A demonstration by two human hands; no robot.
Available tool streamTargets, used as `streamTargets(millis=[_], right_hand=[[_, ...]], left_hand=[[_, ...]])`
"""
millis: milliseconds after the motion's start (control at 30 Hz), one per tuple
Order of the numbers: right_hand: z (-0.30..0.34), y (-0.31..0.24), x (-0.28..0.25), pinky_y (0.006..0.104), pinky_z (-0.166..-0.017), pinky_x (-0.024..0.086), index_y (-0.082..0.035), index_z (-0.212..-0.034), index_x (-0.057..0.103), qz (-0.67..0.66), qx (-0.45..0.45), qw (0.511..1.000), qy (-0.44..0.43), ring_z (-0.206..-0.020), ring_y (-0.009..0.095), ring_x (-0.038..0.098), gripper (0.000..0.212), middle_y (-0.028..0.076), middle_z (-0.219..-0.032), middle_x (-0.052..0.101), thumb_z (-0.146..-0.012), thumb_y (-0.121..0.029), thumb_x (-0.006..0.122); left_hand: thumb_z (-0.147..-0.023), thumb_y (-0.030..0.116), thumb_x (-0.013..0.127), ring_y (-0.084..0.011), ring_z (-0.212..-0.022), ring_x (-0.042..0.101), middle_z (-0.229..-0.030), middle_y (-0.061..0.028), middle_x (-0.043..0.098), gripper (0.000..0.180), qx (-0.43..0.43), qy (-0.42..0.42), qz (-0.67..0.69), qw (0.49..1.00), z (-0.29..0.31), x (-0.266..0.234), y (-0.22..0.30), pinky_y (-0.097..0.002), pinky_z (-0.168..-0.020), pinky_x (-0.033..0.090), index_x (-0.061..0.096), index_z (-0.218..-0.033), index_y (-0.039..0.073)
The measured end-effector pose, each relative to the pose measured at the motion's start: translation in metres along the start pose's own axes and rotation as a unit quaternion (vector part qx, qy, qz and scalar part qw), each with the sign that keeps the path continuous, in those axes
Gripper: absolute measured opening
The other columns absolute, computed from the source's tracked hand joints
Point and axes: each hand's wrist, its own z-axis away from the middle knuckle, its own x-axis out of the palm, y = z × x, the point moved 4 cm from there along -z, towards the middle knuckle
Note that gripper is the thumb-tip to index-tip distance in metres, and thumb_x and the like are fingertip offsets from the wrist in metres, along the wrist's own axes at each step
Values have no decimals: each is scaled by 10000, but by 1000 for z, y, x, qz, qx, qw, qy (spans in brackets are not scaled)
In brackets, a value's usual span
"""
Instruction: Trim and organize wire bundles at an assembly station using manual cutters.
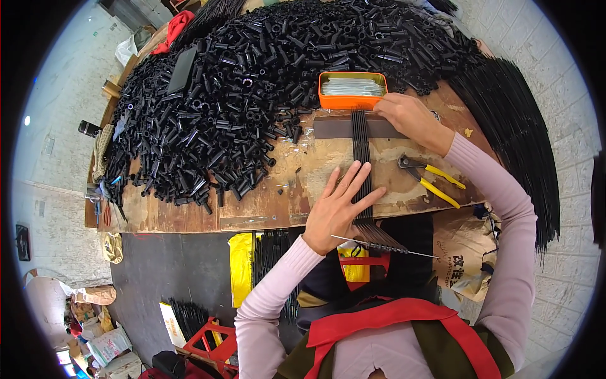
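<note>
Several thin black rods (360,136) lie side by side in a flat row, running from the orange box toward me over the table's front edge. My left hand (339,201) rests on them, fingers stretched out and spread. Just below that wrist, a thin metal rod (423,254) crosses the near ends, with small black pieces along its middle. My right hand (413,119) is closed, its fingertips pinched by the box's near right corner; what they hold, if anything, is too small to make out. Pale thin pins or wires fill the orange box (350,102).
Yellow-handled pincers (435,183) lie right of the rods. A dark strip (331,128) passes under the rods. Black plastic tubes (208,132) are heaped across the left and back of the wooden table (252,213). Long black rods (511,126) hang over the right edge.
</note>
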Motion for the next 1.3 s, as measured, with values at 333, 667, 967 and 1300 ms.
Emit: streamTargets(millis=[333,667,967,1300], right_hand=[[-8,-4,8,390,-773,524,5,-1027,633,-26,-22,999,38,-903,325,629,199,143,-959,641,-833,-37,617],[-9,-13,1,402,-743,518,-29,-1053,592,-5,17,999,38,-870,339,625,184,158,-923,629,-871,-46,606],[-78,33,22,420,-724,526,-18,-910,662,47,83,995,1,-833,351,648,108,164,-867,659,-838,-87,620],[-85,32,14,443,-675,516,-8,-791,641,17,113,993,-28,-759,361,645,89,169,-768,642,-819,-86,606]], left_hand=[[-556,124,803,-318,-1448,264,-1575,-141,248,934,-3,-6,11,1000,0,0,1,-489,-1164,251,459,-1416,241],[-769,35,528,-279,-1447,292,-1576,-120,275,717,-19,3,12,1000,0,-2,1,-470,-1162,244,461,-1430,305],[-748,12,538,-300,-1449,281,-1576,-135,269,734,-21,-2,39,999,-2,-5,3,-477,-1164,237,466,-1429,277],[-749,44,581,-303,-1447,283,-1570,-141,277,715,-21,9,63,998,1,-12,5,-480,-1164,238,473,-1420,266]])
